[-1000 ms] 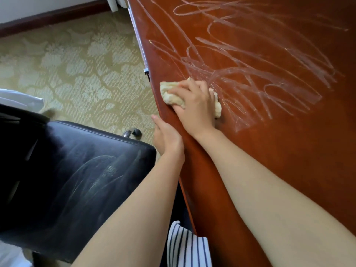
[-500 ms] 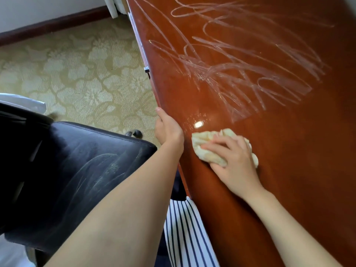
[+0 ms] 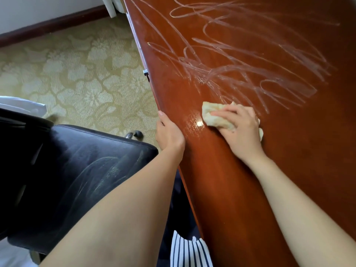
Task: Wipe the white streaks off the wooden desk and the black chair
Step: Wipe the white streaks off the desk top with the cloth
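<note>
The reddish wooden desk (image 3: pixel 289 170) fills the right side, with white streaks (image 3: pixel 240 60) scribbled over its far half. My right hand (image 3: pixel 240 130) presses a crumpled beige cloth (image 3: pixel 215 116) flat on the desk, just below the nearest streaks. My left hand (image 3: pixel 169 135) grips the desk's left edge, thumb on top. The black leather chair (image 3: pixel 77 170) stands to the left of the desk, and faint white streaks (image 3: pixel 104 174) arc across its seat.
Patterned beige carpet (image 3: pixel 77 78) covers the floor left of the desk. A metal drawer handle (image 3: pixel 145 71) sticks out from the desk's side. A chair caster (image 3: pixel 134 134) shows beside the seat. My striped clothing (image 3: pixel 188 251) is at the bottom.
My right hand swept the cloth down from the streaks toward me, then back up to their lower edge. The near strip of the desk shines wet. My left hand stayed on the edge.
</note>
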`<move>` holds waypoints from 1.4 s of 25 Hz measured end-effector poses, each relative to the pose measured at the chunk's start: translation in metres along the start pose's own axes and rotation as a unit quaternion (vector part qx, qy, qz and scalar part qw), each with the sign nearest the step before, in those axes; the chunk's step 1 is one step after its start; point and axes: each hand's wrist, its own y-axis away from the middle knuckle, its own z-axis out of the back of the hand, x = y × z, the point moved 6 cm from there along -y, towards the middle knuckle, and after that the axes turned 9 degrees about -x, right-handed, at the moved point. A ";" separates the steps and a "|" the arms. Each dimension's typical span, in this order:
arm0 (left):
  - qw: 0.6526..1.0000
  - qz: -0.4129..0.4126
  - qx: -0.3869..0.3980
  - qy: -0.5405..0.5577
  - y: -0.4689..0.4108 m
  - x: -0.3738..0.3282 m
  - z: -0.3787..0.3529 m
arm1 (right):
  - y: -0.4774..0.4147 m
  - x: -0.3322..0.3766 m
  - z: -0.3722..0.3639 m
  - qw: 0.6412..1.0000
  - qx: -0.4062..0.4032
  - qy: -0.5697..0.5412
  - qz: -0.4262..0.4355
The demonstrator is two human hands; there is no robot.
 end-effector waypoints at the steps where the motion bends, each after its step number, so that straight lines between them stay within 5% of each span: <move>1: 1.000 -0.009 -0.001 -0.004 -0.001 0.000 0.000 | -0.016 -0.001 -0.004 1.000 0.001 -0.001 -0.018; 8: 0.999 -0.019 0.006 -0.027 -0.006 -0.001 -0.003 | -0.074 -0.004 -0.021 0.995 -0.029 0.030 -0.094; 20: 0.994 0.050 0.061 0.078 -0.013 0.014 -0.011 | 0.064 0.024 0.000 0.997 0.056 -0.018 0.042; 25: 0.977 0.082 0.105 0.164 -0.010 0.020 -0.015 | 0.040 0.033 -0.016 0.994 0.088 -0.040 0.057; 30: 0.983 0.083 0.054 0.156 -0.007 0.016 -0.006 | -0.032 0.073 -0.071 0.986 0.093 -0.045 0.129; 35: 0.995 0.047 0.002 0.090 0.001 0.000 0.003 | -0.064 0.095 -0.101 0.991 0.030 -0.062 0.115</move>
